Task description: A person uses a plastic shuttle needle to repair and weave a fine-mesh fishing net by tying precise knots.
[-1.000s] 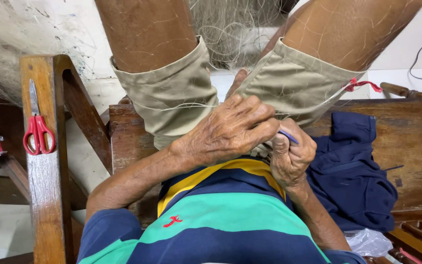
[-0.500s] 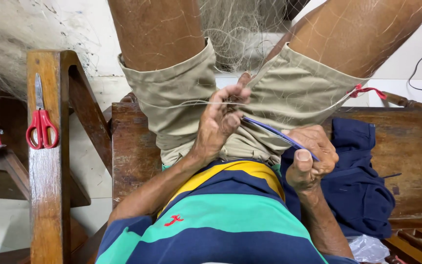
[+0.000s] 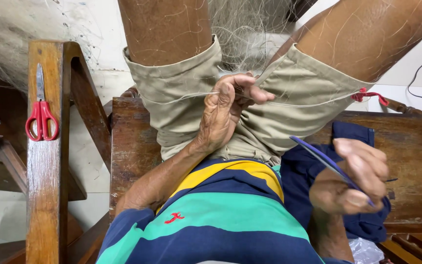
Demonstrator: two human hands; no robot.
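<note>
Two hands work a fishing net [image 3: 250, 29] across the lap. The left hand [image 3: 223, 115] is pinched on a thin pale line [image 3: 181, 96], thumb and forefinger closed where the strand meets the mesh between the knees. The right hand [image 3: 355, 178] sits lower and out to the side, clenched round a slim blue netting needle [image 3: 318, 157] whose tip slants up toward the left hand; the hand looks blurred, so exactly how the fingers sit on the tool is hard to say.

The line runs taut from the left pinch out over both legs of the khaki shorts [image 3: 294, 105]. Held that tight, it could slip from the fingertips and the stitch would loosen, in my judgement. The needle point lies near the left wrist, so a quick thrust might prick skin or snag the shorts instead of the mesh. Loose net strands hanging just beyond the left hand could catch the needle and tangle.

Beneath the right hand lies a dark blue cloth [image 3: 348, 142] on the wooden bench [image 3: 416, 142]. Well out past the left hand, red-handled scissors [image 3: 41, 115] rest on a wooden armrest [image 3: 45, 195], where a jolt could knock them off.
</note>
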